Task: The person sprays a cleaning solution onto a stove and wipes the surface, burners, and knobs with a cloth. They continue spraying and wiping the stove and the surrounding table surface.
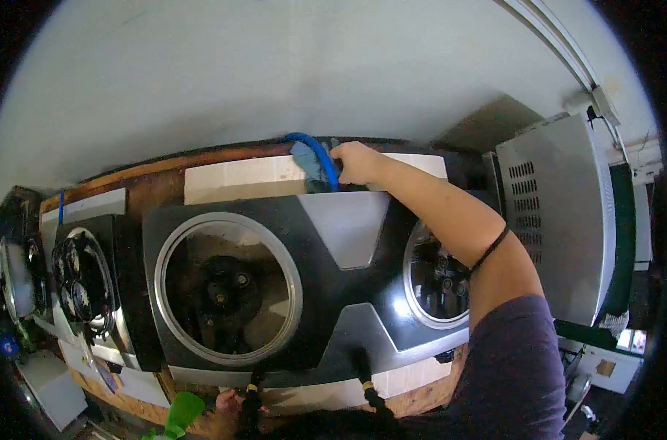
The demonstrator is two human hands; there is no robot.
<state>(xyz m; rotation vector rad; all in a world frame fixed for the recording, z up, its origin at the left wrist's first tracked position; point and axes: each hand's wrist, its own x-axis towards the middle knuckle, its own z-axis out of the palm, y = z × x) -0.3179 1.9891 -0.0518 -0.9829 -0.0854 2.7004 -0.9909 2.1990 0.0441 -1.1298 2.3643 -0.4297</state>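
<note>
The right hand [355,163], grip pinching the blue cloth [303,157], could snag the blue hose [321,156] and tug it loose. Whether the left hand [227,402] has its grip spread or closed, I cannot tell

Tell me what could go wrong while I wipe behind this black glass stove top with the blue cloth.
Your right hand presses the crumpled blue cloth right against the curved blue hose behind the black glass stove top; rubbing could tug it loose. Your forearm stretches over the round open burner well, so it might knock the parts inside.
</note>
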